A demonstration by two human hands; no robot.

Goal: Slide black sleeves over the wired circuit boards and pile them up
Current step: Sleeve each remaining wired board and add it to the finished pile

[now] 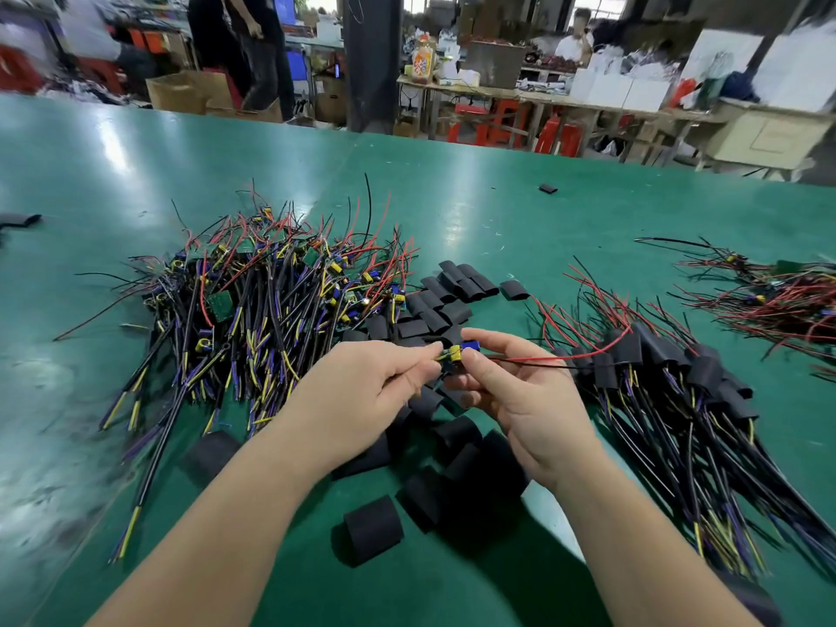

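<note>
Item: one wired board [456, 353], yellow and blue parts showing, held clear of the table [452, 196] at centre, near the person. Left hand [375, 386]: thumb and forefinger pinch the board's left end, other fingers curled. Right hand [520, 391]: thumb and forefinger pinch the right end. Leads [565, 356]: one red, one black, running right from the board toward the right-hand stock. Something black sits just under the board between the fingertips; whether it is a sleeve already started cannot be told. Stock, left: bare heap [271, 300], unsleeved boards tangled with black, red, yellow and purple wires. Stock, centre: loose sleeves [434, 310], flat black tubes scattered from beyond the hands to near the forearms. Stock, right: sleeved heap [669, 368], boards with sleeves on, wires fanned toward the near right. Far right: another heap [769, 296], mostly red wires, contents unclear. Stray sleeve [547, 188] alone on the far table. Step, as judged: one board taken up and being lined up for sleeving, sleeve not visibly on. Next move, as judged: gather the two leads, open a sleeve's mouth, feed it along the leads and over the board without catching the tall parts, then lay the piece on the sleeved heap.
</note>
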